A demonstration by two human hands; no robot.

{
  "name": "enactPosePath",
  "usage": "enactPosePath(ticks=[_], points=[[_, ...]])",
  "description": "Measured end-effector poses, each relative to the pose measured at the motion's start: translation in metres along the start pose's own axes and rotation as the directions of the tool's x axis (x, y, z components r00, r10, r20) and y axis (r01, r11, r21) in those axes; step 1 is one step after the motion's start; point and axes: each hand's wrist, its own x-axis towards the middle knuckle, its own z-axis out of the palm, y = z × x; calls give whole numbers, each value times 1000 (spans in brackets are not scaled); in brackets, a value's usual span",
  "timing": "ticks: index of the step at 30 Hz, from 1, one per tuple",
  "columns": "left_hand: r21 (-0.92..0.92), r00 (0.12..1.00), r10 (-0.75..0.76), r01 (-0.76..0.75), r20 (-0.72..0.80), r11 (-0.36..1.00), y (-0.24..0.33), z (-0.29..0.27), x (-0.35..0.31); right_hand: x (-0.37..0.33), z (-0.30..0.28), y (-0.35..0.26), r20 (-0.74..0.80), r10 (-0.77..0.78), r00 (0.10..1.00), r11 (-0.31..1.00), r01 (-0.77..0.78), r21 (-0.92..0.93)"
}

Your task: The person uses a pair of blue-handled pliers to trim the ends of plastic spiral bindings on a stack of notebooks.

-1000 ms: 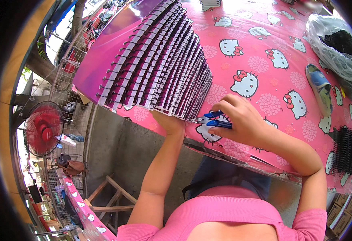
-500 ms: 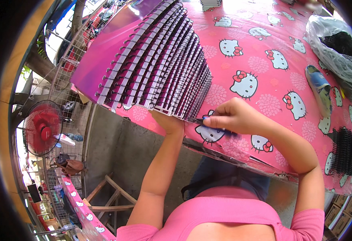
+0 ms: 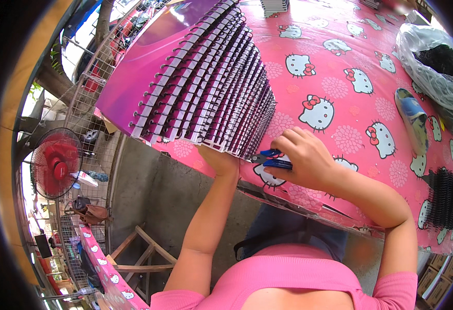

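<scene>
A tall, fanned stack of purple spiral-bound notebooks (image 3: 149, 72) leans over the table's near left edge, with rows of black coils along its white page edges. My left hand (image 3: 219, 160) is at the stack's lower near corner, its fingers hidden behind the notebooks. My right hand (image 3: 306, 157) grips a pair of blue-handled pliers (image 3: 278, 164), the handles spread apart. Their metal tip points left at the coil ends near the stack's bottom corner; whether the jaws touch a coil, I cannot tell.
Pink cartoon-print cloth (image 3: 350, 108) covers the table. To the right are a clear plastic bag (image 3: 412, 39) of black material, a blue patterned slipper-shaped item (image 3: 411, 119) and several black coils (image 3: 446, 199). A red fan (image 3: 56, 163) and wooden frame (image 3: 143, 268) stand left.
The plier handles have come into view, spread apart, where fingers covered them before. My right hand has turned and its fingers have loosened. The left hand keeps its place at the stack.
</scene>
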Motion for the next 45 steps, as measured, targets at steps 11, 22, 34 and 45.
enactPosePath(ticks=[11, 22, 34, 45], points=[[242, 993, 106, -114, 42, 964, -7, -6, 4, -5, -12, -5, 195, 169, 966, 985, -170, -12], [261, 997, 66, -71, 28, 963, -3, -4, -1, 21, -20, 3, 565, 408, 717, 729, -629, 272], [179, 1000, -10, 8, 10, 984, 5, 4, -3, -9, 3, 4, -42, -103, 994, 947, 85, -310], [59, 995, -96, 96, 0, 994, 6, 2, -2, 34, -26, 5, 703, 456, 546, 611, -767, 198]])
